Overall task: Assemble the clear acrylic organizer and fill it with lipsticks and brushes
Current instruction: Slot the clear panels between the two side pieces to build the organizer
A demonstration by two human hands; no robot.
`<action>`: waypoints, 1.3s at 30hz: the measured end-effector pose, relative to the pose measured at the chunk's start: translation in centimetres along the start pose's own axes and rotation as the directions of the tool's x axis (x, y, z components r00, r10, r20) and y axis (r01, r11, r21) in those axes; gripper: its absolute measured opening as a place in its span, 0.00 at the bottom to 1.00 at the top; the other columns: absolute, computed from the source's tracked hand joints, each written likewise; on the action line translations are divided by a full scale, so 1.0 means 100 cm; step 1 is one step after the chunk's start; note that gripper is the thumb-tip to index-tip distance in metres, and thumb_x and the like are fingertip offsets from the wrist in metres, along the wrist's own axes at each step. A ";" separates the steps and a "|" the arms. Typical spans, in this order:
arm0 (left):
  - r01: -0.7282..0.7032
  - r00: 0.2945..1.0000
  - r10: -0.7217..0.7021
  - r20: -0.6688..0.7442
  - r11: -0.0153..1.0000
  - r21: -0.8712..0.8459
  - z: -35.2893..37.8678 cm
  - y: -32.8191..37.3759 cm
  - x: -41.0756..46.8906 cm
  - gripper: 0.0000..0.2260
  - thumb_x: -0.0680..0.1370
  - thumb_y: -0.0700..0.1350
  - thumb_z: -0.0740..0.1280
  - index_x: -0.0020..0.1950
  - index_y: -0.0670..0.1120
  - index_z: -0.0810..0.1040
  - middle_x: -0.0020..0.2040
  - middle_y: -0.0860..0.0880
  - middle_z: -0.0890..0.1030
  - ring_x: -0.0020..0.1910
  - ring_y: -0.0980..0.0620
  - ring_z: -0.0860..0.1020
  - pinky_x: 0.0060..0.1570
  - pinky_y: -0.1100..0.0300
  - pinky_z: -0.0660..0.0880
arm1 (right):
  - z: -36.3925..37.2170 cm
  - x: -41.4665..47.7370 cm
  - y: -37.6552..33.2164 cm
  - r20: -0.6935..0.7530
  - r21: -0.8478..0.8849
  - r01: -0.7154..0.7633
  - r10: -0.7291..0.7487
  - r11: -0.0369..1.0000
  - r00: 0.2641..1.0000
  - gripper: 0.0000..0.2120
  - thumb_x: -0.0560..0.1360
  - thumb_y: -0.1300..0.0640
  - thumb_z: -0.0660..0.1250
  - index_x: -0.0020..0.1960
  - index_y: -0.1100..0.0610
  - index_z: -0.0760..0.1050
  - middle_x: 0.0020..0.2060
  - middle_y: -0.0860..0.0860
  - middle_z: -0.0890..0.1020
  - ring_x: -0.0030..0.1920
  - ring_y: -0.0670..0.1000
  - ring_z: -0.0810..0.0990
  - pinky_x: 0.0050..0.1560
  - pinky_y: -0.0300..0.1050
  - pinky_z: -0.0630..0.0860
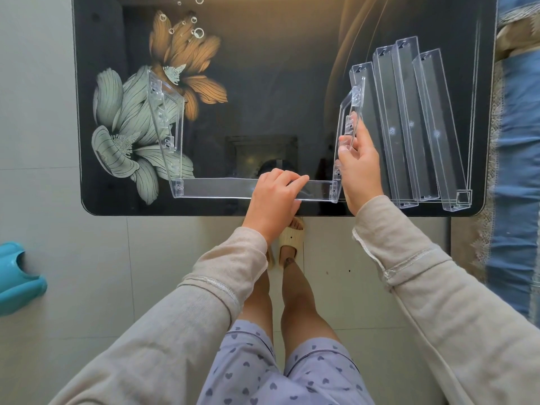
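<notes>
Black glossy table point(263, 83) with a printed flower motif point(125, 127) fills the upper frame. The clear organizer stands part-built at centre, near the table's lower edge. It is a U of left side panel point(168, 118), right side panel point(349, 112) and one front tray point(216, 188) spanning between their lower ends. Both panels splay outward at their far ends, probably because only this one tray ties them together. Spare trays point(409, 121) lie side by side at upper right, just beside the right panel, likely staged within reach for the slots showing along each panel. Left hand point(274, 194) has its fingers curled over the front tray near its right end, apparently pinning it down while the joint is seated. Right hand point(361, 162) pinches the right side panel edge between thumb and fingers, seemingly steering it square to the tray end. Judgement: early assembly, first tray only. No lipsticks or brushes in view. A blue plastic item point(17, 276) sits on the floor at lower left. No brand, label or legible writing anywhere; the acrylic shows only moulded tabs and holes.
</notes>
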State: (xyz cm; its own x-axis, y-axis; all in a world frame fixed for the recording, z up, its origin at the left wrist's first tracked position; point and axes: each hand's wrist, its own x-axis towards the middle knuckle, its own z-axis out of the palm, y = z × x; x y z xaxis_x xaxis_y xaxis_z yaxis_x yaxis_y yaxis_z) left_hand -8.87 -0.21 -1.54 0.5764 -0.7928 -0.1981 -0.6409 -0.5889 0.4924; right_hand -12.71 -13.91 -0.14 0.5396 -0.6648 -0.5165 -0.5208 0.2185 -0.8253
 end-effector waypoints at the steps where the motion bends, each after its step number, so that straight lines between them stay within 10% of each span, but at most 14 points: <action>1: 0.005 1.000 -0.005 0.004 1.000 -0.004 0.000 0.000 0.000 0.19 0.68 0.37 0.73 0.58 0.41 0.79 0.51 0.43 0.83 0.51 0.42 0.79 0.54 0.49 0.75 | -0.001 0.000 0.000 0.001 -0.002 -0.001 0.001 1.000 1.000 0.24 0.79 0.65 0.52 0.73 0.53 0.58 0.67 0.52 0.70 0.66 0.51 0.70 0.70 0.50 0.67; 31: 0.021 0.999 -0.020 0.044 1.000 -0.023 0.015 0.006 0.005 0.17 0.71 0.37 0.70 0.60 0.42 0.78 0.54 0.43 0.82 0.54 0.42 0.77 0.56 0.50 0.72 | -0.027 -0.001 0.002 0.015 0.062 -0.035 0.034 0.997 0.999 0.22 0.76 0.62 0.60 0.70 0.54 0.64 0.59 0.51 0.76 0.63 0.48 0.73 0.66 0.45 0.70; 35: -0.014 0.998 0.016 0.056 1.000 -0.025 0.017 0.012 0.012 0.17 0.72 0.37 0.70 0.60 0.42 0.77 0.53 0.44 0.81 0.54 0.43 0.76 0.56 0.51 0.71 | -0.050 0.001 0.002 -0.228 -0.065 -0.006 -0.009 0.998 0.974 0.14 0.75 0.64 0.61 0.60 0.58 0.74 0.49 0.52 0.79 0.52 0.47 0.77 0.63 0.48 0.75; 39: -0.033 0.998 0.032 0.058 0.999 0.013 0.015 0.011 0.014 0.20 0.72 0.41 0.70 0.64 0.44 0.74 0.56 0.45 0.80 0.58 0.43 0.75 0.63 0.49 0.68 | -0.060 0.007 0.010 -0.296 -0.447 -0.026 -0.120 0.894 0.948 0.10 0.73 0.62 0.64 0.53 0.61 0.78 0.49 0.59 0.82 0.43 0.47 0.74 0.42 0.24 0.69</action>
State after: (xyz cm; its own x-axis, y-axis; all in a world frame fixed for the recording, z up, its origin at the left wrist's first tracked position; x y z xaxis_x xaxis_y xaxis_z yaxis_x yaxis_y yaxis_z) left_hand -9.53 -2.18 -2.59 0.5254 -0.8189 -0.2311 -0.6660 -0.5648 0.4873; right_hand -16.82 -18.49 0.05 0.3786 -0.8675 -0.3226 -0.7755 -0.1071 -0.6222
